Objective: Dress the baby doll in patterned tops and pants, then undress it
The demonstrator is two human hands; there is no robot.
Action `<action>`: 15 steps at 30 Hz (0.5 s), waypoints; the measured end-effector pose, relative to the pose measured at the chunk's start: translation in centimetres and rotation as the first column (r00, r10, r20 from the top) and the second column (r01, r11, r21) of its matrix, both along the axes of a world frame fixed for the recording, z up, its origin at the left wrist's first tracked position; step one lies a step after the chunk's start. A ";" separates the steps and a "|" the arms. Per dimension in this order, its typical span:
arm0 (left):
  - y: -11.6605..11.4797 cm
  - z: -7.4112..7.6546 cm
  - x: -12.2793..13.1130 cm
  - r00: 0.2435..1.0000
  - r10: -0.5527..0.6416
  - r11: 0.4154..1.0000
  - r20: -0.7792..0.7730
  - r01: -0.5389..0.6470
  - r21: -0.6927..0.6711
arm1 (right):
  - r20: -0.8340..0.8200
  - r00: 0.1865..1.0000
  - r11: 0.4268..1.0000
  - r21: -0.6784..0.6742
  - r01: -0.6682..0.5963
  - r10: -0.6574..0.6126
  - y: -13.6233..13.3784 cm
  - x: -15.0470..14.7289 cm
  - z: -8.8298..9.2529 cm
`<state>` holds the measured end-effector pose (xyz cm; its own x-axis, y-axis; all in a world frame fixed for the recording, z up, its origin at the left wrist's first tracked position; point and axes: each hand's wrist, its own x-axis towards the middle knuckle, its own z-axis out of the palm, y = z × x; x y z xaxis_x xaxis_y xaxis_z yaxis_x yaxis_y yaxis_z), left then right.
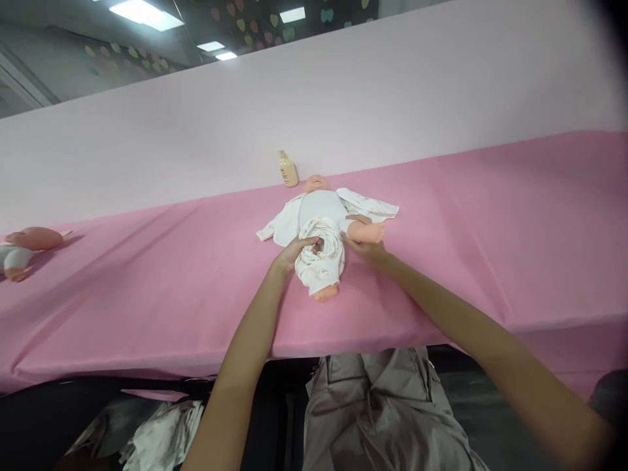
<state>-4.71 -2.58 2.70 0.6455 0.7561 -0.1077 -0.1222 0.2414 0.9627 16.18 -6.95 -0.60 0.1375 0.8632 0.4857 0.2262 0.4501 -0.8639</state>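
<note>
A baby doll (pixel 322 204) lies on its back on the pink-covered table (pixel 186 281), its head toward the wall. A white patterned jacket (pixel 287 216) is spread under its body with the sleeves out to both sides. White patterned baby pants (pixel 321 252) are bunched in a ring, and one foot of the doll sticks out of the lower end. My left hand (pixel 299 252) grips the ring's left side, its thumb inside the opening. My right hand (pixel 366 243) is closed around the doll's bare leg (pixel 366 231); part of the fingers is hidden behind it.
A cream pump bottle (pixel 288 170) stands beside the doll's head against the white partition (pixel 220 137). Another doll (pixel 32 242) lies at the table's far left. Below the table edge, at lower left, some white cloth (pixel 164 435) sits near something black.
</note>
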 end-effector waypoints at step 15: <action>-3.5 5.7 -0.2 0.911 0.084 0.611 -0.403 0.273 0.743 | 0.805 0.453 0.912 0.253 0.324 -0.384 0.9 -4.3 1.0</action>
